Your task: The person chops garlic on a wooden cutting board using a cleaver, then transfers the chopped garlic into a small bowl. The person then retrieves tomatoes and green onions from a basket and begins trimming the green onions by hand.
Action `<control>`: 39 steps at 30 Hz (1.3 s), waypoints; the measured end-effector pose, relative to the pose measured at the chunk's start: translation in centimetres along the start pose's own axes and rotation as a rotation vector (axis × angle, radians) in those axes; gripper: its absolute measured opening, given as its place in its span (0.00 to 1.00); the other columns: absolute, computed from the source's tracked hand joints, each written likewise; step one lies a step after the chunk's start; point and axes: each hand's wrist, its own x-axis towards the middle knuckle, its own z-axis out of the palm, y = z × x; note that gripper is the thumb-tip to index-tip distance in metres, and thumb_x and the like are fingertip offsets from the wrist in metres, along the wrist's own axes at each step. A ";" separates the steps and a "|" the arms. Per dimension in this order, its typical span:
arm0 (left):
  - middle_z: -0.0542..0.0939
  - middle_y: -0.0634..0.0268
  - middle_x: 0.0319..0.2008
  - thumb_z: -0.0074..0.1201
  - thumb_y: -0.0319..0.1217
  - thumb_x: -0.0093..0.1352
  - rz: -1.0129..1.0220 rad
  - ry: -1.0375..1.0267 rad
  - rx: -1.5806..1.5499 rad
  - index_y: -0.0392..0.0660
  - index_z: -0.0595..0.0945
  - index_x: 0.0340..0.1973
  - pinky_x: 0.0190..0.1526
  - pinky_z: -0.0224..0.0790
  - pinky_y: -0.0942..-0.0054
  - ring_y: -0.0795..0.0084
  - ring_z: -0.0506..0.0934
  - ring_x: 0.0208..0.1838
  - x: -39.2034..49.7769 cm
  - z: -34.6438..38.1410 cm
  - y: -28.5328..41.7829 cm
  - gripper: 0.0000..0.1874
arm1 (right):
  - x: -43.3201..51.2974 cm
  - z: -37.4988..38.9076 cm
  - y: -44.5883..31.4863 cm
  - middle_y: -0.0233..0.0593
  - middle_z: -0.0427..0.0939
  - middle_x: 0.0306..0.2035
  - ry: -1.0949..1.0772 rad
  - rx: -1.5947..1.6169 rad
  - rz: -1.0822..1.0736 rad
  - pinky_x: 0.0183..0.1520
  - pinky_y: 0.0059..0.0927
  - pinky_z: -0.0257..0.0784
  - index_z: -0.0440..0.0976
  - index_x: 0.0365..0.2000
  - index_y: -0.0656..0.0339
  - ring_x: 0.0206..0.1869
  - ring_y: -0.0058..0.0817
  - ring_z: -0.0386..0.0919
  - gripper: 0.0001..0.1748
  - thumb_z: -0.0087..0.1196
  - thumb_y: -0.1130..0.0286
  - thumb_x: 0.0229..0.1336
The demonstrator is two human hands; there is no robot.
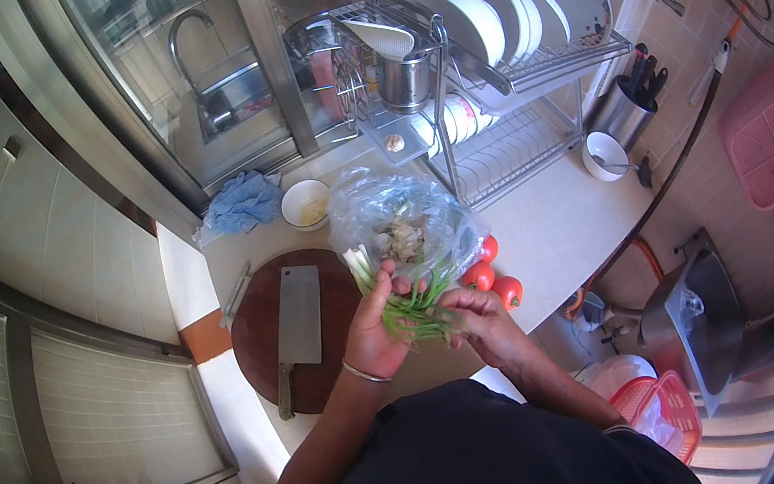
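A bunch of green onions (413, 314) lies in my left hand (378, 319), its white ends pointing up and left past the thumb. The fingers of my right hand (479, 320) pinch the green leaves at their right end. Just beyond both hands, a clear plastic bag (380, 197) holds pale root-like scraps. Three red tomatoes (478, 277) sit on the counter to the right of the bag. To the left of my hands, a cleaver (300, 316) rests flat on a round wooden cutting board (251, 294), its handle towards me.
A white bowl (307, 205) with chopped bits and a blue cloth (244, 202) are at the back left. Behind the bag stands a metal dish rack (527, 170) with plates. A knife block (621, 112) and a small bowl with a spoon (599, 166) stand at the right.
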 end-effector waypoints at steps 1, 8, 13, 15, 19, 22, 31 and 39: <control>0.74 0.70 0.34 0.44 0.38 0.75 0.038 0.019 0.077 0.51 0.74 0.49 0.52 0.66 0.61 0.68 0.75 0.46 -0.1 0.1 -0.1 0.11 | 0.0 0.1 0.1 0.29 0.74 0.26 0.041 0.078 0.010 0.29 0.18 0.68 0.76 0.32 0.65 0.24 0.14 0.70 0.07 0.55 0.71 0.61; 0.70 0.71 0.28 0.49 0.36 0.73 0.388 0.251 0.214 0.44 0.75 0.43 0.43 0.68 0.73 0.76 0.73 0.36 0.6 0.9 -1.1 0.09 | -0.7 2.3 0.8 0.26 0.74 0.28 0.098 -0.175 -0.053 0.29 0.17 0.65 0.77 0.32 0.63 0.25 0.13 0.69 0.02 0.55 0.76 0.59; 0.70 0.71 0.28 0.48 0.35 0.73 0.370 0.227 0.626 0.43 0.75 0.44 0.40 0.68 0.75 0.78 0.72 0.35 0.4 0.7 -0.3 0.10 | -0.6 2.7 0.1 0.29 0.73 0.27 0.147 -0.658 -0.426 0.29 0.18 0.63 0.75 0.27 0.66 0.26 0.13 0.69 0.02 0.56 0.82 0.54; 0.70 0.71 0.29 0.48 0.34 0.73 0.260 0.163 0.710 0.42 0.75 0.46 0.39 0.67 0.75 0.78 0.71 0.35 0.1 0.6 0.1 0.11 | -0.2 2.0 -0.6 0.28 0.71 0.24 0.244 -0.639 -0.430 0.24 0.18 0.60 0.76 0.27 0.65 0.23 0.11 0.65 0.02 0.58 0.81 0.52; 0.72 0.70 0.31 0.49 0.33 0.72 0.061 0.057 0.750 0.41 0.75 0.50 0.40 0.66 0.76 0.79 0.72 0.34 -0.6 0.5 0.6 0.14 | 0.2 0.3 -1.9 0.28 0.70 0.23 0.272 -0.743 -0.484 0.25 0.17 0.61 0.75 0.27 0.66 0.22 0.10 0.65 0.02 0.58 0.81 0.52; 0.73 0.69 0.32 0.49 0.31 0.72 -0.045 -0.081 0.786 0.39 0.74 0.54 0.43 0.66 0.75 0.78 0.72 0.35 -0.8 0.3 1.1 0.16 | 0.4 -0.5 -2.4 0.28 0.71 0.24 0.304 -0.655 -0.457 0.27 0.16 0.63 0.75 0.27 0.66 0.25 0.10 0.67 0.01 0.57 0.81 0.53; 0.74 0.65 0.37 0.48 0.28 0.70 -0.166 -0.123 0.404 0.39 0.72 0.56 0.48 0.66 0.68 0.77 0.70 0.36 -0.8 0.0 0.6 0.19 | 0.0 -1.6 -3.0 0.26 0.73 0.26 0.284 -0.480 -0.337 0.31 0.15 0.65 0.74 0.28 0.65 0.27 0.10 0.69 0.03 0.53 0.80 0.58; 0.75 0.66 0.36 0.49 0.24 0.69 -0.002 -0.038 0.249 0.41 0.71 0.57 0.44 0.65 0.71 0.80 0.69 0.34 -0.7 1.1 0.7 0.19 | -0.7 -2.3 -2.7 0.25 0.73 0.26 0.154 -0.378 -0.139 0.30 0.16 0.65 0.74 0.29 0.64 0.26 0.11 0.69 0.03 0.51 0.79 0.59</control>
